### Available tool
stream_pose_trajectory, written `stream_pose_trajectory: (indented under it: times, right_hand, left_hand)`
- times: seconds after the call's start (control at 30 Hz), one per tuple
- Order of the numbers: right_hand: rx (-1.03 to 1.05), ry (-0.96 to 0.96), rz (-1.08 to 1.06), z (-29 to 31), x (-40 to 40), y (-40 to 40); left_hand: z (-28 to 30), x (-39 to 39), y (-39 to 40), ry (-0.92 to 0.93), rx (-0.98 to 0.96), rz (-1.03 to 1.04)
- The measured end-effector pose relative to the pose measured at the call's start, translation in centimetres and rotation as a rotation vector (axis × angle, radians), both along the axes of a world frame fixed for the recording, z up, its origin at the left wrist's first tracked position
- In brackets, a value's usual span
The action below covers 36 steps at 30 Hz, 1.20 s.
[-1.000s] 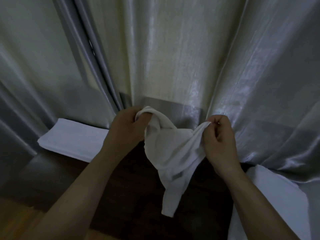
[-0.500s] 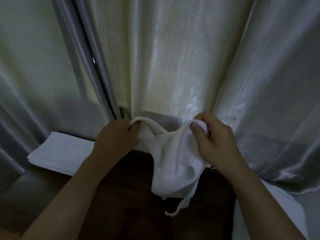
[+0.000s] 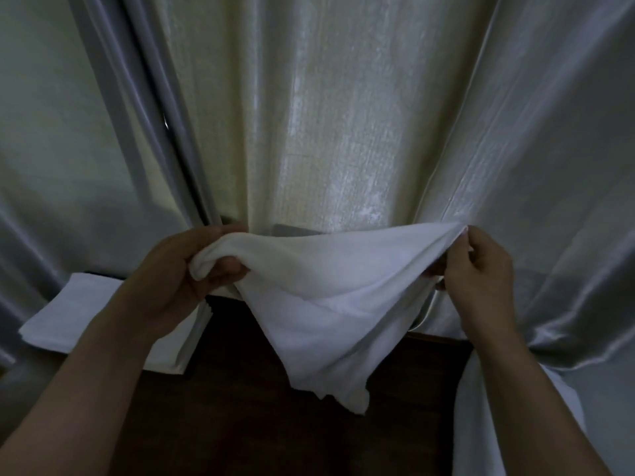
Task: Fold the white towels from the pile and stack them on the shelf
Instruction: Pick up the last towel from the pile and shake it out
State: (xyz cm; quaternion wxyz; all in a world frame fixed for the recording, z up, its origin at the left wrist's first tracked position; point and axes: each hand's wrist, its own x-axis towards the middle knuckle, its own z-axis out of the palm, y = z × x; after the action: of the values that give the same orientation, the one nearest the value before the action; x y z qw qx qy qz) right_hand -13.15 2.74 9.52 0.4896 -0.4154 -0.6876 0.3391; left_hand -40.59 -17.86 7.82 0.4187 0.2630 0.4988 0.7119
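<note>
A: Live now. Both hands up w/ one white towel (image 3: 330,297) stretched between them, held in the air over the dark worktop (image 3: 275,424).

B: Grip status?

A: Left hand (image 3: 192,269): fingers (image 3: 226,269) curled shut round a bunched corner, cloth spilling over the thumb. Right hand (image 3: 481,269): fingers pinched tight on the opposite corner, thumb side up. Top edge runs fairly taut from one grip to the other; the rest sags below the fingers to a loose point.

B: So which step?

A: Looks like the opening-out step, i.e. finding corners before the first fold. Not folded yet, I'd say.

B: Next move needs?

A: Prob. squaring the edge: left grip is a wad, not a clean corner, so it'd need re-pinching. Then the hanging point has to be brought up or laid flat.

B: Anything around?

A: Folded stack (image 3: 86,324) sits just below and outward of the left fingers, partly under the left forearm. More white cloth (image 3: 508,424) under the right forearm; pile or not, can't tell. Shiny curtains (image 3: 343,132) hang right behind the fingers, almost brushing the towel.

B: Obstacles?

A: Curtain folds crowd the back edge; bare worktop room is narrow btw the two white heaps. Can't say if this surface is the shelf.
</note>
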Motion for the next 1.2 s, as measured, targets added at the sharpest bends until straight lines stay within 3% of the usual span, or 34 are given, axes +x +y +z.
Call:
stream_pose_trajectory:
  times: [0.23, 0.33, 0.43, 0.57, 0.63, 0.8, 0.97, 1.07, 1.2]
  right_hand:
    - [-0.66, 0.316, 0.135, 0.0, -0.2, -0.2]
    - [-0.722, 0.516, 0.235, -0.1, -0.6, -0.2]
    - [-0.614, 0.669, 0.325, -0.2, -0.6, 0.2]
    - [-0.422, 0.585, 0.382, -1.3, -0.4, -0.2]
    - [-0.22, 0.448, 0.367, -2.2, -0.3, -0.5]
    - [0.434, -0.23, 0.056, -2.9, -0.1, 0.1]
    - [0.889, -0.361, -0.219, -2.4, -0.4, 2.1]
    - [0.962, -0.377, -0.256, -2.0, -0.7, 3.1]
    - [0.894, -0.374, -0.267, -1.3, -0.8, 4.0]
  left_hand:
    - [-0.9, -1.1, -0.9, 0.15, 0.152, -0.233]
    - [-0.9, -0.4, -0.9, 0.228, 0.173, -0.169]
    - [-1.0, -0.1, -0.6, 0.335, 0.188, -0.081]
    - [-0.2, 0.5, -0.3, 0.316, 0.22, -0.012]
    - [0.1, 0.7, -0.1, 0.313, 0.198, 0.043]
    - [1.2, 1.2, 0.7, 0.338, 0.195, 0.163]
    - [3.1, 1.2, 1.5, 0.313, 0.224, 0.251]
    - [4.4, 1.1, 2.0, 0.312, 0.251, 0.246]
    - [5.8, 1.2, 2.5, 0.308, 0.277, 0.233]
